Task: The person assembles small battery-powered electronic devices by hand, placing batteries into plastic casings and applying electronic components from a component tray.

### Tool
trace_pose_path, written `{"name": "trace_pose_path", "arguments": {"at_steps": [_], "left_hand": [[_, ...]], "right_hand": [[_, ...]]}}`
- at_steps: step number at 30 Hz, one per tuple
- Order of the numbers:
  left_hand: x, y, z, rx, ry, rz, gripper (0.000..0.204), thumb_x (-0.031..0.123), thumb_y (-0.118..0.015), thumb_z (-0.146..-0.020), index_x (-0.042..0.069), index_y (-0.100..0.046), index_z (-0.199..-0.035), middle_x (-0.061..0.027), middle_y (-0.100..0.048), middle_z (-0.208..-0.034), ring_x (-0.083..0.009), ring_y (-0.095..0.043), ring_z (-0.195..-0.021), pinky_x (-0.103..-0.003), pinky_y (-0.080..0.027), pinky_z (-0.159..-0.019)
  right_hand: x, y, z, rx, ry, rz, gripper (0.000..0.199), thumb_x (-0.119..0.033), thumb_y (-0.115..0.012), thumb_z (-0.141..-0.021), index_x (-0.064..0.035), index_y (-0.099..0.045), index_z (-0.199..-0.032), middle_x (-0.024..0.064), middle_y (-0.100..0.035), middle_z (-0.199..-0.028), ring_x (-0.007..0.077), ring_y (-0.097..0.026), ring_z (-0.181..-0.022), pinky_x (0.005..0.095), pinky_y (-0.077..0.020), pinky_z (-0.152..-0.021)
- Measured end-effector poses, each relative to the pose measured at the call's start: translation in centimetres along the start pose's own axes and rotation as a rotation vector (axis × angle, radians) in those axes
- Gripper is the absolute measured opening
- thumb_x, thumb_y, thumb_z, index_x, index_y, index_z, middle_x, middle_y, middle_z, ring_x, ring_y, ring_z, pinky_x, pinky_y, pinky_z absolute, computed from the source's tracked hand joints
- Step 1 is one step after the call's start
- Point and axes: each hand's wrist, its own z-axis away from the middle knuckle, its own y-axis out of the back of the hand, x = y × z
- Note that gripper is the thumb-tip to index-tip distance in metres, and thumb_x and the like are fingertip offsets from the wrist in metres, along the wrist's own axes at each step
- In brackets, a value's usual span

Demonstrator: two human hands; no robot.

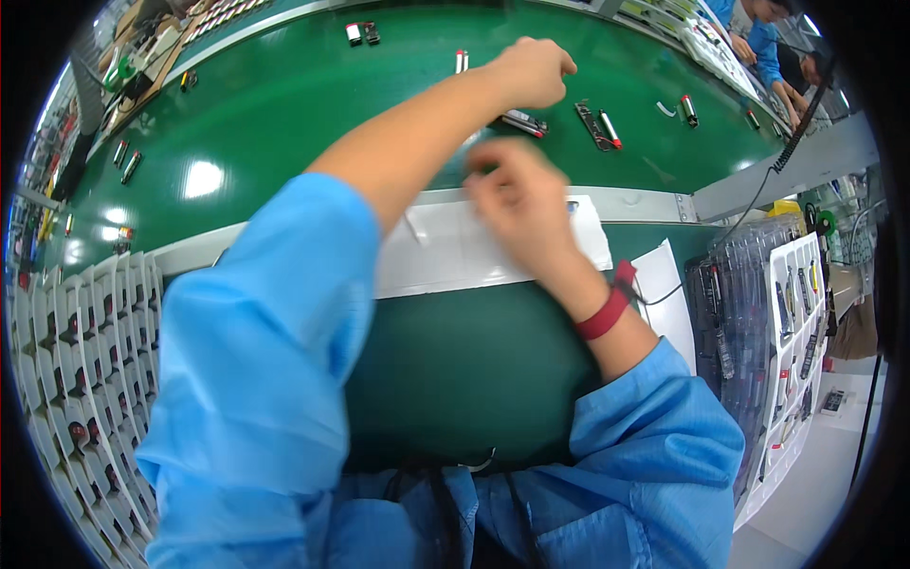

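My left hand [536, 74] reaches far out over the green work surface [275, 104]. Its back faces up, and most of its fingers are hidden beneath it. A dark and silver cylindrical part with a red end [523, 123] lies just below that hand. Closer to me, my right hand [526, 204] hovers over a white sheet [445, 251], fingers bent and smeared by motion. Whether it holds anything is not visible. A red wrist strap [607, 308] circles my right wrist. To the right lie a narrow circuit board [594, 126] and a silver cylinder with a red end [609, 129].
White racks [90, 379] filled with dark parts stand at the left. Clear plastic trays [744, 284] and a white tray of small parts [794, 322] are at the right. A metal post [787, 166] crosses nearby. Another person [782, 71] works at the far right.
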Motion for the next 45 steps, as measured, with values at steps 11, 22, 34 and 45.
{"name": "trace_pose_path", "arguments": {"at_steps": [11, 22, 34, 45], "left_hand": [[4.5, 1.2, 2.8, 0.135, -0.198, 0.001, 0.015, 0.005, -0.055, -0.072, 0.006, -0.066, -0.083, -0.014, -0.061, -0.092, -0.0293, -0.06, -0.079, -0.035, -0.05, -0.073], [-0.6, 7.3, 17.8, 0.1, 0.497, 0.525, 0.021, 0.015, -0.064, -0.073, 0.001, -0.065, -0.089, -0.0073, -0.063, -0.086, -0.0155, -0.06, -0.078, -0.028, -0.048, -0.073], [-1.4, 11.2, 16.8, 0.05, 0.47, 0.163, 0.029, 0.01, -0.056, -0.077, 0.0, -0.061, -0.105, -0.0156, -0.063, -0.093, -0.0209, -0.062, -0.083, -0.029, -0.048, -0.077], [-0.4, 10.7, 23.3, 0.459, -0.263, -0.15, 0.037, -0.011, -0.051, -0.072, 0.003, -0.059, -0.105, -0.0123, -0.059, -0.091, -0.0259, -0.06, -0.082, -0.031, -0.05, -0.068]], "right_hand": [[1.3, 0.4, 0.2, -0.161, -0.313, -0.389, 0.013, -0.005, -0.06, -0.076, 0.0029, -0.062, -0.086, 0.0099, -0.065, -0.075, 0.0121, -0.061, -0.066, 0.025, -0.0488, -0.064], [-0.2, -0.3, 0.6, -0.256, -0.125, 0.07, 0.014, -0.007, -0.062, -0.074, 0.0009, -0.062, -0.085, 0.0091, -0.061, -0.078, 0.0139, -0.053, -0.058, 0.0256, -0.0448, -0.056], [-1.6, -0.7, -2.4, -0.003, 0.388, 0.775, 0.024, -0.002, -0.059, -0.073, -0.0024, -0.057, -0.097, 0.0119, -0.06, -0.088, 0.028, -0.057, -0.077, 0.0361, -0.0461, -0.071], [-4.5, -2.1, -1.7, -0.145, -0.739, -0.795, 0.036, -0.023, -0.053, -0.088, 0.0014, -0.048, -0.113, 0.0123, -0.059, -0.1, 0.0142, -0.055, -0.069, 0.0265, -0.0483, -0.061]]}}
